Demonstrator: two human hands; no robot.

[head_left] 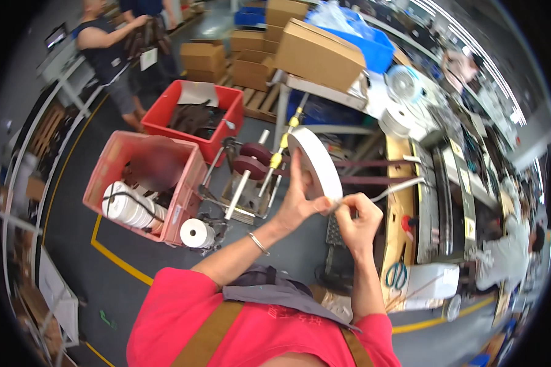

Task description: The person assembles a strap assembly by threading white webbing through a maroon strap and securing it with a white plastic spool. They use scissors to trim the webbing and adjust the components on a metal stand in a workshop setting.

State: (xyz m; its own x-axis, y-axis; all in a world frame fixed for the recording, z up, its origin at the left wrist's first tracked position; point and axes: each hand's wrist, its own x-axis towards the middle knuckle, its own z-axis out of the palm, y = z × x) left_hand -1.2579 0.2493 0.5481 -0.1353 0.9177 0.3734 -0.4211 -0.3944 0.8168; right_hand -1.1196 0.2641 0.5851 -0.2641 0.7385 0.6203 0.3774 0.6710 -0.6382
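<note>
A wide roll of white tape [324, 164] is held up on edge in front of me. My left hand [300, 199] grips it, fingers inside its core and thumb low on the rim. Beside the roll's lower edge, my right hand [358, 223] is closed in a pinch on the white tape; its exact end is hidden by the fingers. Behind the right hand a white strip [401, 188] runs toward the machine [444, 202]; whether it joins the roll I cannot tell. Dark red reels [251, 166] sit on a rod stand, left of the roll.
At left stand a pink crate [187, 199] with white rolls and a red crate [234, 116]. A white roll [196, 233] is on the floor side. Blue-handled scissors [396, 275] lie on the wooden bench [398, 238] at right. Cardboard boxes [318, 55] stand at the back; people are nearby.
</note>
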